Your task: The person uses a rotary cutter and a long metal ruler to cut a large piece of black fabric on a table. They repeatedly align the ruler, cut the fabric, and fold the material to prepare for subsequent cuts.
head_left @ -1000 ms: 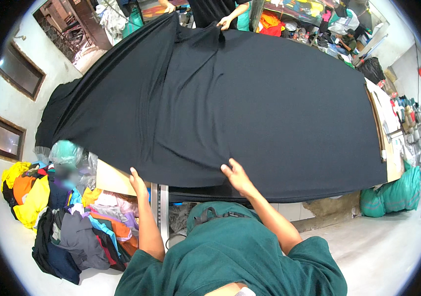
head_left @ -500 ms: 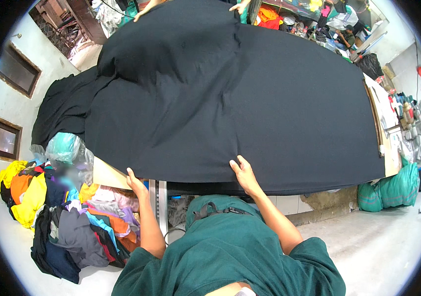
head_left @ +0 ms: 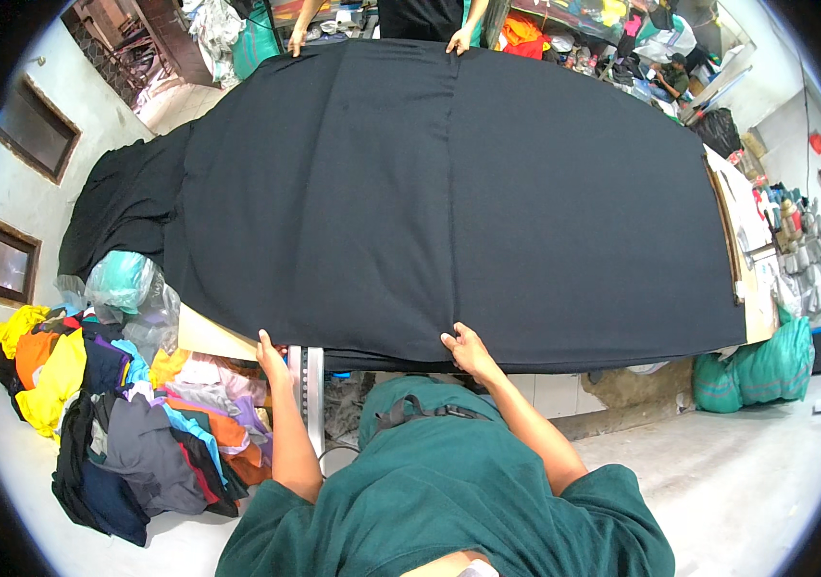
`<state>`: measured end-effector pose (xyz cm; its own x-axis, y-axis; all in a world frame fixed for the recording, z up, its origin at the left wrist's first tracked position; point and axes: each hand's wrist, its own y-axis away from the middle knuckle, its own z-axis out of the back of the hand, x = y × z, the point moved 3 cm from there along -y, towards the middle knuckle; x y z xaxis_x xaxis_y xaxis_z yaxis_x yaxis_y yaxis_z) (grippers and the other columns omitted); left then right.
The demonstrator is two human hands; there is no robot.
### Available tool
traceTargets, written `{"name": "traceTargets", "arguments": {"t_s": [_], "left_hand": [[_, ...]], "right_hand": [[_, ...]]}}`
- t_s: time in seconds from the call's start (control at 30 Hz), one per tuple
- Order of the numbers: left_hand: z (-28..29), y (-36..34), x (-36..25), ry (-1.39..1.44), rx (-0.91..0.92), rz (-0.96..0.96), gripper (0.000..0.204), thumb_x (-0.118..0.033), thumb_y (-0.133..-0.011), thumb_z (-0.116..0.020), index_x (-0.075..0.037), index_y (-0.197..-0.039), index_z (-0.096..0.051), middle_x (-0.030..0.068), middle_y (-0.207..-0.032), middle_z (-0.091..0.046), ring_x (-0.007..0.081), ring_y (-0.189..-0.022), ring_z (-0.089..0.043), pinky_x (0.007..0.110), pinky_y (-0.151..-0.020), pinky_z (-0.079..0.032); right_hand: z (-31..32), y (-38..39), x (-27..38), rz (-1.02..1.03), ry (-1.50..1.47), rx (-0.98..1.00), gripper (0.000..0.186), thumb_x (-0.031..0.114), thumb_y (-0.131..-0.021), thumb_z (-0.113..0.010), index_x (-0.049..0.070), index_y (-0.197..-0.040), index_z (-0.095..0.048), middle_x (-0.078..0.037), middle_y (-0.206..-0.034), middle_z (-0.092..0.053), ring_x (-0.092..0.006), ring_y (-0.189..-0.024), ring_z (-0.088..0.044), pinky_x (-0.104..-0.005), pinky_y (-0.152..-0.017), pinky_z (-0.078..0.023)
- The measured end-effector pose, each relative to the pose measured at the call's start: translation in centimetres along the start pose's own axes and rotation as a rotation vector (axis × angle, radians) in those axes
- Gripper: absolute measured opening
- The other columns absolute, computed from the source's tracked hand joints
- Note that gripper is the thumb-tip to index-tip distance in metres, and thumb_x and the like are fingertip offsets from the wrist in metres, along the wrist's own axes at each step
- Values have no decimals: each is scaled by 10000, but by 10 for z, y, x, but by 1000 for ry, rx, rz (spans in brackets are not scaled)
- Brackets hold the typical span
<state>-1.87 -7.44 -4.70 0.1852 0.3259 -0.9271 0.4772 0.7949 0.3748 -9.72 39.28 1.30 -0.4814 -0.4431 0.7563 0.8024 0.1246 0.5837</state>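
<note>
At the far left, black cloth [head_left: 122, 197] is bunched over the end of the long table [head_left: 207, 337], with mixed garments [head_left: 146, 433] heaped below. Rightward, a black fabric sheet [head_left: 574, 212] is spread over the tabletop. Its near edge is met by the left hand [head_left: 273, 362], thumb up and fingers curled; whether the edge is pinched cannot be told. Opposite, the far edge is held by a co-worker's hands [head_left: 297, 40]. A straight ridge [head_left: 452, 192] is seen crossing the sheet towards the right hand [head_left: 474, 355], half open at the near edge, its grip likewise unclear. Equal tension from both sides seems called for here, with the ridge, if slack, best eased leftward without stretching. Farther right, smooth cloth is seen reaching almost to a wooden strip [head_left: 726, 226], a useful line for squaring.
</note>
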Motion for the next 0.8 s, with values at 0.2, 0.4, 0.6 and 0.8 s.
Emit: {"name": "traceTargets", "arguments": {"t_s": [0.2, 0.4, 0.6, 0.8], "left_hand": [[-1, -12, -1, -14, 98, -31, 392, -484, -1082, -622, -108, -974, -644, -9, -816, -616, 108, -662, -543, 285, -599, -446], [4, 0, 1, -118, 61, -63, 443, -469, -1113, -579, -84, -904, -641, -6, -761, -619, 106, -642, -553, 271, -623, -485], [14, 12, -12, 21, 58, -29, 396, -478, -1081, -639, -100, -966, -641, -9, -811, -608, 101, -668, -566, 265, -629, -477], [31, 27, -21, -60, 46, -34, 432, -478, -1095, -615, -88, -920, -675, -21, -774, -638, 82, -639, -564, 243, -609, -451]], "right_hand": [[7, 0, 14, -16, 16, -13, 620, 312, -1037, -689, -72, -1493, -516, -164, -1050, -744, -189, -754, -689, -362, -655, -558], [1, 7, 12, -19, 189, -41, 508, 317, -1030, -701, -73, -1335, -588, -178, -1004, -749, -227, -731, -730, -397, -677, -577], [8, 9, 23, 108, 131, -122, 353, 232, -1021, -722, -59, -1180, -600, -56, -802, -607, -144, -672, -578, -342, -588, -505], [43, 19, 42, 121, 76, -88, 407, 261, -1020, -725, -31, -1281, -613, -80, -830, -645, -161, -672, -580, -372, -613, -483]]}}
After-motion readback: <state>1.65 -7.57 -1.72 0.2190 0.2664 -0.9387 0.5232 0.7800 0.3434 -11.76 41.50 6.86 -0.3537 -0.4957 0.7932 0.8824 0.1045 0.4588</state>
